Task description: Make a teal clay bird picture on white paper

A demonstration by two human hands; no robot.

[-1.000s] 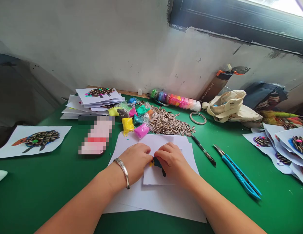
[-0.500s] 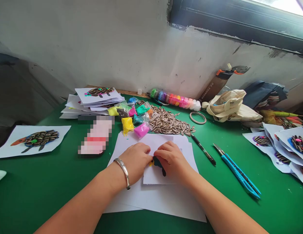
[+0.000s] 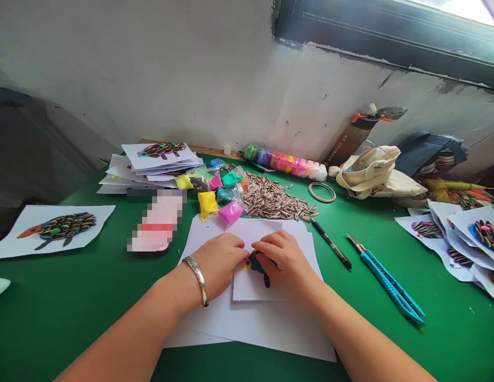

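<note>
A small white paper (image 3: 247, 290) lies on larger white sheets (image 3: 215, 323) in front of me. On it is a dark teal clay figure (image 3: 258, 265) with a yellow part and a dark leg. My left hand (image 3: 223, 262), with a silver bangle on the wrist, has its fingers pressed together at the figure's left edge, where a bit of pink shows. My right hand (image 3: 284, 262) curls over the figure's right side, fingertips at its top edge. What the fingertips pinch is too small or hidden to make out.
Behind the sheets are clay packets (image 3: 208, 204), sunflower seeds (image 3: 274, 196) and a tape ring (image 3: 322, 192). At right lie a pen (image 3: 331, 244), a blue cutter (image 3: 392, 281) and seed pictures (image 3: 485, 239). Another seed picture (image 3: 87, 241) and a paper stack (image 3: 151, 167) are at left.
My left hand has shifted slightly left, uncovering more of the yellow part and the pink bit. My right fingers have moved a little, and more of the figure's dark top edge shows.
</note>
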